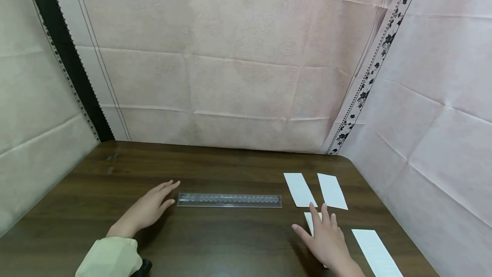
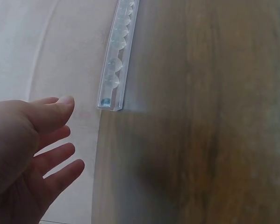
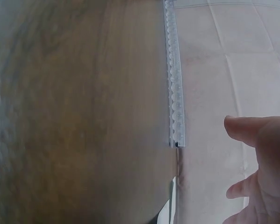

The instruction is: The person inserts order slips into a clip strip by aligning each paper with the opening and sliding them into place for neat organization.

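Observation:
A long, narrow clear plastic case (image 1: 229, 200) lies crosswise on the table, with a row of rounded clear shapes along it. Its left end is closest to my left hand (image 1: 147, 208), whose fingers are spread and hold nothing. In the left wrist view, a gap separates the thumb from the case (image 2: 115, 70). Over to the right, my right hand (image 1: 326, 238) hovers with fingers extended, partly covering a white paper slip (image 1: 308, 220). The right wrist view has that hand (image 3: 266, 163) empty too, apart from the case (image 3: 175, 93).
Two white slips, a left one (image 1: 300, 189) and a right one (image 1: 332, 191), lie beyond my right hand. Another slip (image 1: 376, 252) is at the near right. Pale cloth (image 1: 238, 63) hangs behind and beside the brown wooden table (image 1: 215, 247).

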{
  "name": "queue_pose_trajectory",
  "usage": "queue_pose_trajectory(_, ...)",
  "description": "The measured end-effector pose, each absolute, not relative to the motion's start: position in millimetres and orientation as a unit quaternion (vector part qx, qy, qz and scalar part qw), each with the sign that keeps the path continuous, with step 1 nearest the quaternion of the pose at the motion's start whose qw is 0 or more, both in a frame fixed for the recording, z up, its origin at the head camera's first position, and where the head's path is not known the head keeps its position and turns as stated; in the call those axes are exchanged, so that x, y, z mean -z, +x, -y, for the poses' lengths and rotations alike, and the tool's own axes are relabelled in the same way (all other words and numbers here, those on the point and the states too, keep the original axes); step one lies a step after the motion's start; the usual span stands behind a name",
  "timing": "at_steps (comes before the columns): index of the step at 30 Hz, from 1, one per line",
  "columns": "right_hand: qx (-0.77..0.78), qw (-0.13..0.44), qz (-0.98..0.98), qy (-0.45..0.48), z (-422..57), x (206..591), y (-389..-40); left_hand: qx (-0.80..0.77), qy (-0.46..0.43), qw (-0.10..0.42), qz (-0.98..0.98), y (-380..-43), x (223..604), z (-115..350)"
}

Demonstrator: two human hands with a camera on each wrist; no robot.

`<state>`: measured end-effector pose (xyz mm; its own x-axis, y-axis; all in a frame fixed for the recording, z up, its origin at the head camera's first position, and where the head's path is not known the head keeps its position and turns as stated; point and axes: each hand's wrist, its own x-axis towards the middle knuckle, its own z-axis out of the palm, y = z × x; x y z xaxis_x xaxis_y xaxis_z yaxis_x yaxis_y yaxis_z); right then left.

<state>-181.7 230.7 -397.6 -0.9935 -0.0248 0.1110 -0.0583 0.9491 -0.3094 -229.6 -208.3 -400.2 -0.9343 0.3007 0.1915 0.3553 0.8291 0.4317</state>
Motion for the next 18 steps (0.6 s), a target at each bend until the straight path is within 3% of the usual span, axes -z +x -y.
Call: queue_pose_trajectory(18,-0.147,0.038,0.988,-0.019,-247.6,402.4,-186.2,0.252,-0.184,0.051,0.949,-241.4,406.5,204.6)
